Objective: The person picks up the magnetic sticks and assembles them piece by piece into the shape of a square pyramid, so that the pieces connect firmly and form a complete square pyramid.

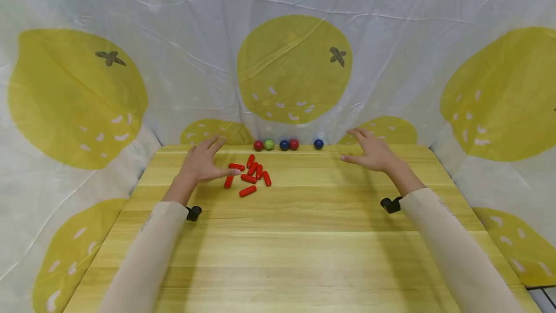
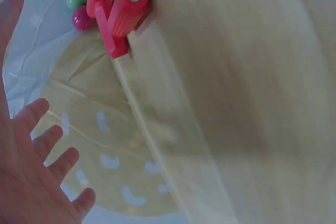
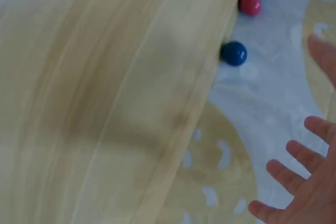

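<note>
My left hand (image 1: 202, 162) hovers over the table's far left part with fingers spread, holding nothing. Close to its thumb lie several short red cylinders (image 1: 247, 191), scattered at different angles; in the left wrist view a red cylinder (image 2: 128, 11) shows a pale dot on its end. On the other side my right hand (image 1: 372, 152) is spread in the air, also holding nothing. Between the hands, a row of small balls runs along the far edge: a red ball (image 1: 258, 145), a green ball (image 1: 269, 144), a blue ball (image 1: 284, 145), another red ball (image 1: 294, 144) and a separate blue ball (image 1: 319, 144).
The light wooden table (image 1: 278, 255) stretches toward me. Behind it and at both sides hangs a white curtain (image 1: 182, 81) printed with large yellow lemons, meeting the table at the far edge. A black wrist mount (image 1: 391, 205) sits by the right sleeve.
</note>
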Available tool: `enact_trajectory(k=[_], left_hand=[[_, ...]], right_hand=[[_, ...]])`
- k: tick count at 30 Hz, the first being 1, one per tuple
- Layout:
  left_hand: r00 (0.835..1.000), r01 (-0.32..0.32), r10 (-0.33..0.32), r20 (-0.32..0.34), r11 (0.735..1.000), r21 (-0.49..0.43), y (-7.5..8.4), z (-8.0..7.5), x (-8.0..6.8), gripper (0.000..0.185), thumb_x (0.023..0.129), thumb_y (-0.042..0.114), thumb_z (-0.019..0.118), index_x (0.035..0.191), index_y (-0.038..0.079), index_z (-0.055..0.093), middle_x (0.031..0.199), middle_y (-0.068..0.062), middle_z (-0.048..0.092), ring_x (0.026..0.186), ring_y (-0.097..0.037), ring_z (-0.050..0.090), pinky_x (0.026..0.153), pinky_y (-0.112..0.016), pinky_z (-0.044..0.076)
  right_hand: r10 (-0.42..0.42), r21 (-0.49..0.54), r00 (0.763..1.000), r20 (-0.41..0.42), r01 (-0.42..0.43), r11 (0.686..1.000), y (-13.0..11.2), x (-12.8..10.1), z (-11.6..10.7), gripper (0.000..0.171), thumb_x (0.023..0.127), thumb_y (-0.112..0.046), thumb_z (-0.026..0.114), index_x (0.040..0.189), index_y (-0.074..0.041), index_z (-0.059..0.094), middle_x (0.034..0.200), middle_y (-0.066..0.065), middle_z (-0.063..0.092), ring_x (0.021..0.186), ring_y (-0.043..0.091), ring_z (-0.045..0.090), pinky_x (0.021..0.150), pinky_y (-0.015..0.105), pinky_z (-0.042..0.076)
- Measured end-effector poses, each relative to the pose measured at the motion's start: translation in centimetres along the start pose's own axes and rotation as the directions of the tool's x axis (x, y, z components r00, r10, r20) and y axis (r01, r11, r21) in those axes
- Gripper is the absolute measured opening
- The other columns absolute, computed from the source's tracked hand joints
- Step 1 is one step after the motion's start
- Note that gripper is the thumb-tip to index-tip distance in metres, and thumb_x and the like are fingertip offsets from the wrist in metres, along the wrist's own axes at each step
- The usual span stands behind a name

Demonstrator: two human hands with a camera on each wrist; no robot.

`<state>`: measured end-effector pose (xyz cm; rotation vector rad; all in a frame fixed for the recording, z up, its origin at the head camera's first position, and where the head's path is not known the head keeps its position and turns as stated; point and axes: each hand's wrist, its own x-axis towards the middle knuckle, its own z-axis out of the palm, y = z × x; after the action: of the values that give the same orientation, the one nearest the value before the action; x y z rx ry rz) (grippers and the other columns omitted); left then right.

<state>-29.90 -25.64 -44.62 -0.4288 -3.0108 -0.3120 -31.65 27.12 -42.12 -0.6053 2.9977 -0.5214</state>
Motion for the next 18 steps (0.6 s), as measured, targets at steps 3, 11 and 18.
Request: enact_trajectory(k=[3,11,18], left_hand=[[1.000,-0.003,0.003,0.004,0.996,-0.086,0.2,0.7,-0.4,0.109,0.077,0.080,0.068,0.161,0.016,0.037,0.168,-0.016,0.029,0.150,-0.046,0.032,0.116,-0.073,0.028],[0.998,0.038,-0.025,0.060,0.974,-0.222,0.3,2.3,-1.2,0.085,0.088,0.062,0.070,0.153,0.012,0.049,0.153,-0.024,0.046,0.139,-0.049,0.044,0.111,-0.069,0.040],[0.993,0.102,-0.081,0.081,0.943,-0.318,0.7,3.5,-2.0,0.069,0.084,0.055,0.080,0.131,0.008,0.062,0.113,-0.016,0.067,0.101,-0.033,0.061,0.088,-0.050,0.053]], right_hand=[[-0.022,0.039,1.000,0.006,0.022,0.999,-0.6,0.9,1.2,0.093,0.094,-0.067,0.060,0.163,-0.013,0.028,0.168,0.019,0.024,0.145,0.048,0.039,0.109,0.071,0.038],[-0.061,0.125,0.998,0.028,0.057,0.991,-1.9,3.3,4.7,0.079,0.099,-0.045,0.066,0.160,-0.007,0.033,0.165,0.022,0.030,0.145,0.046,0.040,0.115,0.066,0.037],[-0.047,0.192,0.999,-0.017,0.049,0.980,-2.3,5.2,6.7,0.073,0.101,-0.039,0.065,0.158,-0.004,0.036,0.163,0.023,0.035,0.149,0.045,0.034,0.120,0.065,0.030]])
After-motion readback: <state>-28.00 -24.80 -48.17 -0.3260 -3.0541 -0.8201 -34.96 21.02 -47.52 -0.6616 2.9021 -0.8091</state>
